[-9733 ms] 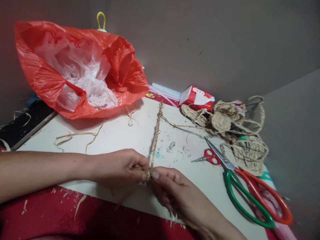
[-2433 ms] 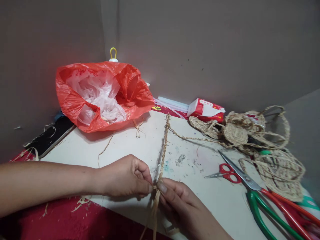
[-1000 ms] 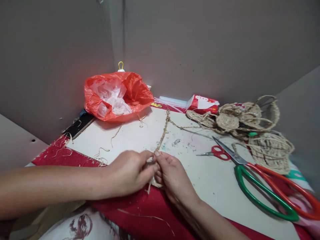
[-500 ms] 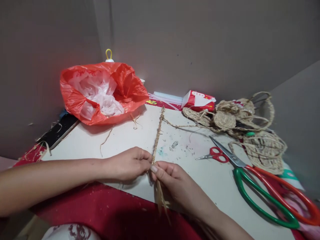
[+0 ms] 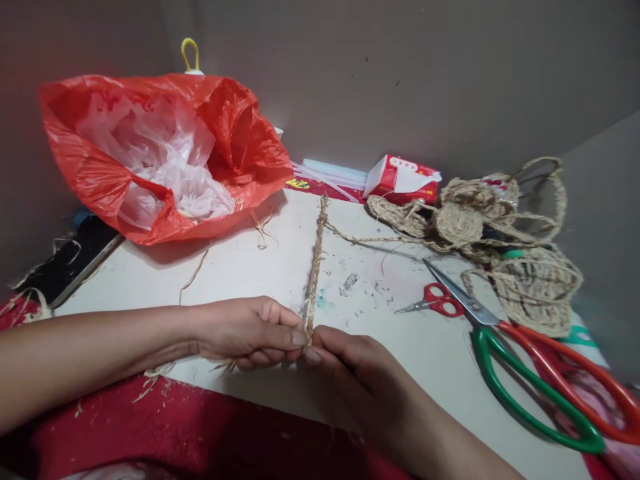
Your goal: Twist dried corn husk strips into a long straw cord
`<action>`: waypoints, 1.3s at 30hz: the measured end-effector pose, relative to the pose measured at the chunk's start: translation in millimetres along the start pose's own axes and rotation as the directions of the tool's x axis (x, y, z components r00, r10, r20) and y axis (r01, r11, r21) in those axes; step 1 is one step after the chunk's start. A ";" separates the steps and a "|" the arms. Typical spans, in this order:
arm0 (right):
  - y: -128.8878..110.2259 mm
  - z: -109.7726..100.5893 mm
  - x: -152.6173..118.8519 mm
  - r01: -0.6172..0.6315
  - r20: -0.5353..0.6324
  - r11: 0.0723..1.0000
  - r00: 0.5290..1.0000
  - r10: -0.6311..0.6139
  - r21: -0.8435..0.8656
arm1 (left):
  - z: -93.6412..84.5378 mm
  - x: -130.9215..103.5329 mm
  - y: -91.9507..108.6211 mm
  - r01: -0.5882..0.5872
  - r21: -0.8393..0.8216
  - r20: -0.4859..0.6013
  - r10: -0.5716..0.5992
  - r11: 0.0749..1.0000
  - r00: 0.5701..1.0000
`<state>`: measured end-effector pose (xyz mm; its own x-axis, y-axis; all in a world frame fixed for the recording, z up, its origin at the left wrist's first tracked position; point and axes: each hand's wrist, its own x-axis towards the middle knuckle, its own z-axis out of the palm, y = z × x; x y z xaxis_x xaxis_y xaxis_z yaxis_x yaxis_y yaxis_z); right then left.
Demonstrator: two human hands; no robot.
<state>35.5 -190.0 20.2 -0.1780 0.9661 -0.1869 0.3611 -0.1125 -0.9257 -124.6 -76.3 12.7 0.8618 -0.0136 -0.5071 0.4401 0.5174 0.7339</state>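
Observation:
A narrow braid of straw (image 5: pixel 315 277) runs down the middle of the white board (image 5: pixel 250 273). Its lower end is pinched between my two hands, whose fingertips meet there. My left hand (image 5: pixel 255 333) comes in from the left, thumb on top and fingers curled at the braid's end. Loose straw ends poke out beneath it. From the right, my right hand (image 5: pixel 357 367) grips the same end with thumb and index finger. A thinner cord (image 5: pixel 370 239) leads from the braid's top to coiled braided straw (image 5: pixel 460 223) at the right.
A red plastic bag (image 5: pixel 240 133) with white plastic inside stands back left, near a black phone (image 5: pixel 75 260). Small red scissors (image 5: pixel 443 300) and large scissors with green and red handles (image 5: pixel 487 363) lie at the right. A tissue pack (image 5: pixel 400 180) sits behind.
The view has moved closer. My left thumb now lies over the braid's end, and the loose strands that hung below my hands now show under my left hand.

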 end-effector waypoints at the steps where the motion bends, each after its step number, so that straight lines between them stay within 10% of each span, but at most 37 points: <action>1: 0.3 -0.6 -0.3 0.005 0.008 1.000 1.000 -0.005 -0.001 | 0.2 0.0 -0.3 -0.001 -0.007 0.006 0.001 1.000 1.000; 24: 3.8 -7.9 -6.0 -0.078 -0.063 0.943 0.996 0.060 -0.325 | 16.9 3.0 -8.9 -0.104 0.293 -0.226 0.175 0.950 0.958; 33: 1.1 21.9 -12.2 -0.296 -0.062 0.942 0.949 0.308 0.157 | 22.3 1.4 -13.4 -0.169 0.271 -0.266 0.242 0.948 0.933; 39: -2.4 38.1 -16.0 -0.180 -0.212 0.930 0.970 0.115 -0.319 | 17.1 1.3 -13.4 -0.167 0.157 -0.239 0.201 0.973 0.950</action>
<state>2.6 -214.0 12.9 0.0631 0.9738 -0.2183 0.6602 -0.2048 -0.7226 -125.0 -97.9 9.9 0.8467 0.2957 -0.4423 0.3245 0.3717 0.8698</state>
